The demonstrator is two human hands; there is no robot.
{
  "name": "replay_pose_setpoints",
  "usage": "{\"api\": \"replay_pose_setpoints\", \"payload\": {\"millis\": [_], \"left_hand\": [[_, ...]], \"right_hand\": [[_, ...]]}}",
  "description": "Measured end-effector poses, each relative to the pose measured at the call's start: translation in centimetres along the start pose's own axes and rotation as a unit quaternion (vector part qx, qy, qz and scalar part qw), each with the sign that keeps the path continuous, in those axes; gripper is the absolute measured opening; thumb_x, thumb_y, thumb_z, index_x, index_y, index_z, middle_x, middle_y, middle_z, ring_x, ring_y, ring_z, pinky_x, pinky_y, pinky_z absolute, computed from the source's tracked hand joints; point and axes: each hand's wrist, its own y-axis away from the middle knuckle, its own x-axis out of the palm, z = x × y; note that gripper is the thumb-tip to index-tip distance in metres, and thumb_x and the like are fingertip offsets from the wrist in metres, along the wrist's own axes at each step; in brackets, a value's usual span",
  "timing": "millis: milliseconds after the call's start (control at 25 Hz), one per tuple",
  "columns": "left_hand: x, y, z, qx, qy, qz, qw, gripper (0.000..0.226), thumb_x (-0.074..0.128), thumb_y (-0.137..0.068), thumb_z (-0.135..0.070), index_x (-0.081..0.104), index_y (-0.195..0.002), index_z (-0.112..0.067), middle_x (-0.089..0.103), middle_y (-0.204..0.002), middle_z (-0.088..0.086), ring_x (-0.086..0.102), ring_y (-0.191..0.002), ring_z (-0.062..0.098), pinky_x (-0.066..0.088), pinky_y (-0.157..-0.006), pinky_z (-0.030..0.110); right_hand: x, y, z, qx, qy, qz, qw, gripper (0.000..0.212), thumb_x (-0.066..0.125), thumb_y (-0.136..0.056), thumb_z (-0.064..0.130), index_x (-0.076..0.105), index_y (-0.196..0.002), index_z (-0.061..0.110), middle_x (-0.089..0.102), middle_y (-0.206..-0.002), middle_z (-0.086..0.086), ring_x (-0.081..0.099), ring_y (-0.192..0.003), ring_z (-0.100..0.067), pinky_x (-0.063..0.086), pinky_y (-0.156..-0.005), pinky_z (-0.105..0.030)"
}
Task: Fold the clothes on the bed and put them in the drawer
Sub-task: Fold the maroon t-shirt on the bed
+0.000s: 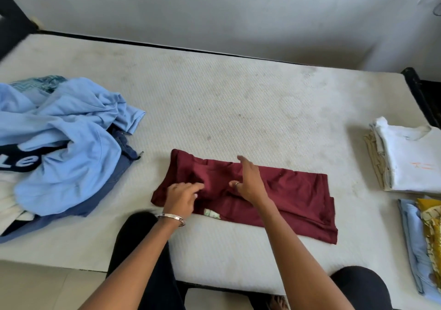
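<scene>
Partly hidden under both hands: maroon garment (293, 197).

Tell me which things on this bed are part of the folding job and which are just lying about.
Part of the job: maroon garment under left hand and right hand; unfolded blue pile; folded white stack; folded blue and yellow stack.

Just there: mattress; wall.
</scene>
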Motion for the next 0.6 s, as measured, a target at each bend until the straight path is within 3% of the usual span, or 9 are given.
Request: {"api": "replay_pose_setpoints", "payload": {"millis": [80,120,200,280,360,440,520,600], "left_hand": [[-0.6,-0.4,0.2,0.172,-0.08,0.001,0.982,0.057,0.041,-0.076,-0.006,0.063,-0.116,-0.04,0.055,-0.066,-0.005,0.056,-0.061,0.017,0.045,-0.079,0.03],[-0.9,-0.7,0.6,0.226,-0.127,0.006,0.966,0.061,0.039,-0.077,-0.006,0.063,-0.121,-0.04,0.05,-0.066,-0.006,0.052,-0.061,0.015,0.043,-0.08,0.027],[-1.6,-1.3,1.3,0.274,-0.184,0.015,0.944,0.061,0.04,-0.08,-0.006,0.061,-0.123,-0.044,0.048,-0.067,-0.005,0.049,-0.061,0.015,0.048,-0.075,0.028],[-1.8,-2.4,2.3,0.284,-0.188,0.021,0.94,0.056,0.05,-0.079,-0.008,0.062,-0.123,-0.04,0.053,-0.072,-0.004,0.054,-0.063,0.016,0.051,-0.075,0.031],[-2.2,-3.5,3.3,0.217,-0.239,0.088,0.942,0.069,0.072,-0.07,-0.015,0.05,-0.133,-0.032,0.061,-0.09,-0.005,0.061,-0.082,0.018,0.042,-0.094,0.036],[-3.4,-5.2,3.7,0.11,-0.292,0.188,0.931,0.087,0.078,-0.069,-0.027,0.033,-0.143,-0.03,0.056,-0.119,-0.004,0.053,-0.114,0.02,0.022,-0.111,0.049],[-4.7,-7.4,3.4,0.025,-0.331,0.229,0.915,0.065,0.066,-0.082,-0.023,0.038,-0.141,-0.033,0.05,-0.131,-0.004,0.041,-0.127,0.023,0.01,-0.113,0.056],[-5.8,-10.0,3.0,-0.047,-0.352,0.2,0.913,0.036,0.05,-0.093,-0.02,0.055,-0.124,-0.035,0.056,-0.126,-0.005,0.039,-0.129,0.024,0.006,-0.113,0.057]], "right_hand": [[0.7,-2.6,2.1,-0.074,0.172,0.097,0.977,0.099,0.076,-0.079,0.019,0.013,-0.155,0.028,0.018,-0.16,0.0,0.015,-0.145,-0.029,0.022,-0.112,-0.056],[0.9,-3.5,2.8,-0.118,0.242,0.137,0.953,0.095,0.077,-0.078,0.024,0.019,-0.152,0.033,0.012,-0.161,0.004,0.009,-0.146,-0.029,0.018,-0.111,-0.061],[1.2,-4.6,3.6,-0.176,0.3,0.186,0.919,0.056,0.077,-0.077,0.027,0.052,-0.127,0.034,0.021,-0.158,0.008,0.01,-0.145,-0.027,0.013,-0.11,-0.062],[0.9,-4.6,3.2,-0.17,0.234,0.162,0.944,0.024,0.078,-0.074,0.023,0.064,-0.093,0.029,0.044,-0.142,0.012,0.022,-0.138,-0.021,0.013,-0.109,-0.057],[0.0,-3.7,2.2,-0.139,0.112,0.069,0.981,0.019,0.074,-0.07,0.025,0.059,-0.081,0.028,0.06,-0.113,0.014,0.035,-0.128,-0.014,0.014,-0.109,-0.051],[-1.3,-2.4,1.5,-0.167,0.065,-0.01,0.984,0.02,0.072,-0.069,0.029,0.053,-0.075,0.028,0.058,-0.084,0.013,0.05,-0.102,-0.009,0.019,-0.107,-0.041],[-1.9,-0.9,1.7,-0.225,0.096,-0.01,0.97,0.023,0.073,-0.072,0.024,0.05,-0.075,0.025,0.054,-0.069,0.012,0.052,-0.073,-0.011,0.039,-0.094,-0.036],[-1.7,0.2,2.3,-0.254,0.12,0.033,0.959,0.019,0.07,-0.073,0.019,0.055,-0.084,0.018,0.058,-0.071,0.008,0.054,-0.064,-0.017,0.049,-0.07,-0.037]]}}
